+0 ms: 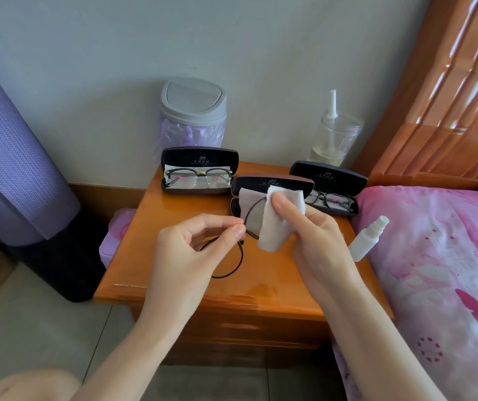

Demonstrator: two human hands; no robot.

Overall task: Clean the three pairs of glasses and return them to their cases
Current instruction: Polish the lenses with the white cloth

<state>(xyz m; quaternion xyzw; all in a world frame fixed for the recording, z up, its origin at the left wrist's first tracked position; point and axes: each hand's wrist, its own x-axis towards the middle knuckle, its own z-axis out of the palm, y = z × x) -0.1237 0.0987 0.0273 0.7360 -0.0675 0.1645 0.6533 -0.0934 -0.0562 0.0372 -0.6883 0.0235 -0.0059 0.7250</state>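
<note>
Above the wooden nightstand (174,273), my left hand (191,250) pinches the bridge of round black-rimmed glasses (236,263). My right hand (315,235) holds a white cleaning cloth (275,224) folded over one lens, thumb on the front. Behind the cloth lies an open case (272,183), its inside mostly hidden. An open case at the back left (200,157) holds black glasses (198,176) on a cloth. An open case at the right (328,175) holds dark glasses (333,201).
A small white spray bottle (368,240) lies at the nightstand's right edge beside the pink bed cover (440,270). A grey-lidded bin (193,117) and a clear jar with a pump (333,137) stand at the back. A purple rolled mat (15,157) is at the left.
</note>
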